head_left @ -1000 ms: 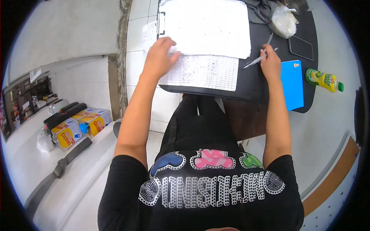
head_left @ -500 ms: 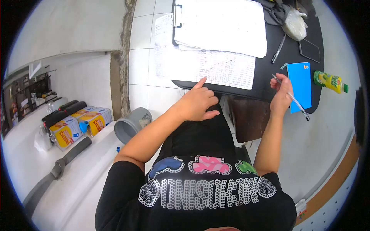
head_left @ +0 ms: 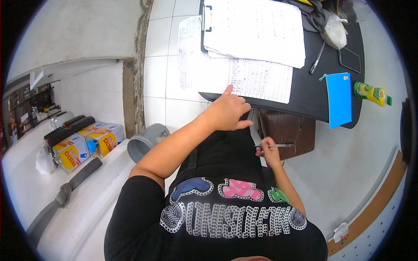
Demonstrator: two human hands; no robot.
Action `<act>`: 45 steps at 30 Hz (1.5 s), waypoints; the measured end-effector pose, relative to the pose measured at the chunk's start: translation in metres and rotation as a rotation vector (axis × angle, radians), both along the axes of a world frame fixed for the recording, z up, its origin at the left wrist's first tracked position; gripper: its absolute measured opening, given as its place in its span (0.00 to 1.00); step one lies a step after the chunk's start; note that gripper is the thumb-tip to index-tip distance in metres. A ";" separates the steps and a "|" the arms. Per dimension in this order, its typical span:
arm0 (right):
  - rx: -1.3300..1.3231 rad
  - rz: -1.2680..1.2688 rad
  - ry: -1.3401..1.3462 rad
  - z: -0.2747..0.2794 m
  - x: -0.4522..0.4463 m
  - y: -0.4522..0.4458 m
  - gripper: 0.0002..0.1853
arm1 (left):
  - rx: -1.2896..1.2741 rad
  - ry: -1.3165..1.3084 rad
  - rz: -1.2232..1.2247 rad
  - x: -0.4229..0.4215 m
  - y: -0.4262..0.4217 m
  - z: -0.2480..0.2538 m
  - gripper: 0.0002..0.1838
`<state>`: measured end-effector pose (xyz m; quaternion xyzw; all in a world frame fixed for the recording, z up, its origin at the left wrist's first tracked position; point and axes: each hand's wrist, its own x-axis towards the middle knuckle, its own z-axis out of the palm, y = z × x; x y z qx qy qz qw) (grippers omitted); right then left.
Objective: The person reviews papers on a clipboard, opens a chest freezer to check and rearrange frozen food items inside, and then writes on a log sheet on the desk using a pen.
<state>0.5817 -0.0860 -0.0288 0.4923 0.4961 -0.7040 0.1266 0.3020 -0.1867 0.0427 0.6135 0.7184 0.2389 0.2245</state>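
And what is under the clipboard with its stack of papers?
A gridded sheet with writing sticks out on the near side, the left hand at its edge. The clipboard and papers cover the rest, so nothing more can be seen.

1 head-worn camera looks forward and down, close over the shirt [head_left: 230, 213], its outer view seemingly warped.

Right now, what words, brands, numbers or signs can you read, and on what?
"REETO", first letter unclear: front yellow-and-white box.
Large shirt lettering: upside down and stylised, not surely readable.
Too small or blurred: bottle label, clipboard papers, gridded sheet entries.
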 end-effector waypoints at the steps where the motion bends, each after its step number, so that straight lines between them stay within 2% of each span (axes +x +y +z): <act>1: -0.088 0.018 -0.057 -0.001 0.000 -0.003 0.08 | -0.018 0.001 -0.005 0.000 0.001 0.002 0.18; 5: -0.068 0.133 0.014 -0.009 -0.001 -0.010 0.08 | -0.023 0.005 -0.002 -0.001 0.004 0.001 0.19; 8: -0.087 0.109 -0.001 -0.007 -0.008 -0.013 0.09 | -0.020 0.007 -0.006 -0.001 0.005 0.002 0.19; 14: -0.301 0.077 -0.041 0.000 -0.017 -0.019 0.09 | -0.012 -0.014 -0.055 0.001 0.013 -0.002 0.19; 17: -0.280 0.093 -0.086 -0.006 -0.013 -0.023 0.09 | 0.011 -0.018 -0.067 0.004 0.019 -0.006 0.19; 20: -0.216 0.094 -0.064 -0.012 -0.010 -0.023 0.09 | 0.009 -0.022 -0.096 0.007 0.028 -0.007 0.19; 23: -0.082 0.135 0.076 0.000 -0.017 -0.012 0.09 | -0.036 0.006 -0.146 0.009 0.038 -0.005 0.20; 26: 0.194 0.136 0.225 0.032 -0.040 0.016 0.10 | -0.051 -0.011 -0.165 0.013 0.045 -0.006 0.20; 29: 0.438 -0.099 0.394 0.057 -0.064 0.052 0.10 | -0.010 -0.002 -0.189 0.018 0.050 -0.008 0.20; 31: 0.430 -0.269 0.530 0.071 -0.089 0.077 0.09 | -0.013 -0.001 -0.221 0.022 0.055 -0.009 0.20; 34: 0.484 -0.302 0.590 0.080 -0.130 0.100 0.09 | -0.039 0.031 -0.269 0.027 0.062 -0.007 0.20; 39: 0.605 -0.167 0.621 0.065 -0.180 0.088 0.11 | -0.041 0.053 -0.279 0.035 0.063 -0.010 0.20; 41: 0.592 -0.199 0.655 0.054 -0.188 0.082 0.12 | -0.043 0.044 -0.282 0.035 0.062 -0.012 0.19; 45: 0.808 -0.269 0.611 0.027 -0.182 0.089 0.13 | -0.043 0.042 -0.278 0.037 0.061 -0.013 0.18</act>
